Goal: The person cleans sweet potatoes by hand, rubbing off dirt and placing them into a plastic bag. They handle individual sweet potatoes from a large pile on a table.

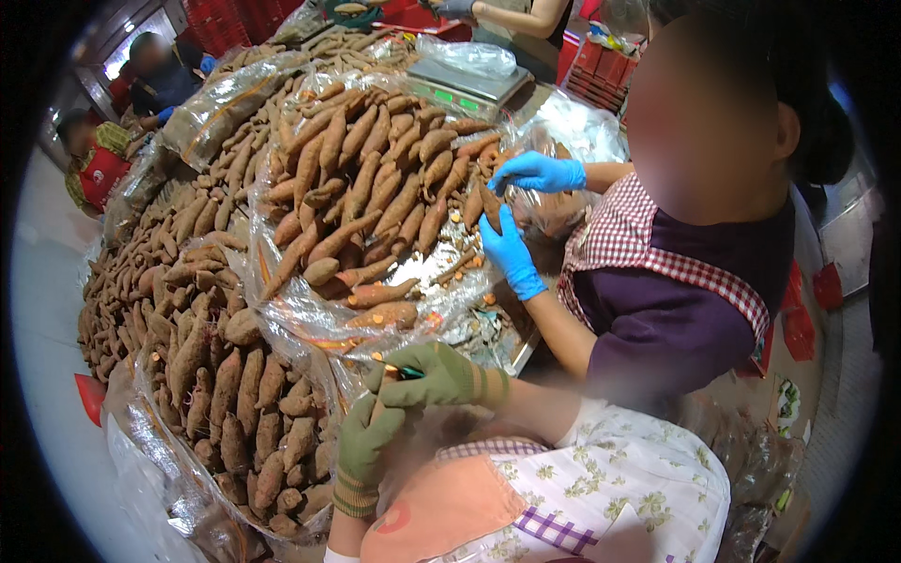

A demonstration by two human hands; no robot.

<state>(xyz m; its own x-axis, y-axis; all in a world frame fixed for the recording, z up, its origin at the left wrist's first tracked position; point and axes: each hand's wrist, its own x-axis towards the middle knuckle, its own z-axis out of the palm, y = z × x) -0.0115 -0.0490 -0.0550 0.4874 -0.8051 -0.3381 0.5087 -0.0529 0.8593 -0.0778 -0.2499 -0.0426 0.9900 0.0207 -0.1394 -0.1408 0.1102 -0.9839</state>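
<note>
My left hand (372, 436), in a green knitted glove with a striped cuff, grips a sweet potato (384, 395) held upright. At its upper end my right hand (440, 376), gloved alike, holds a small green-handled tool (410, 372), probably a knife; its blade is mostly hidden. A cut orange face shows near the top of the sweet potato. Beyond my hands, a large heap of sweet potatoes (366, 190) lies on clear plastic sheeting (292, 327). Another pile of sweet potatoes (246, 394), coated in soil, sits in an opened plastic bag left of my hands.
A co-worker's blue-gloved hands (510, 257) hold a sweet potato (490, 209) close by on the right. Behind the heap stands a digital scale (468, 84) with a plastic bag on it. Red crates (598, 70) are stacked behind. Other people work at the far left and top.
</note>
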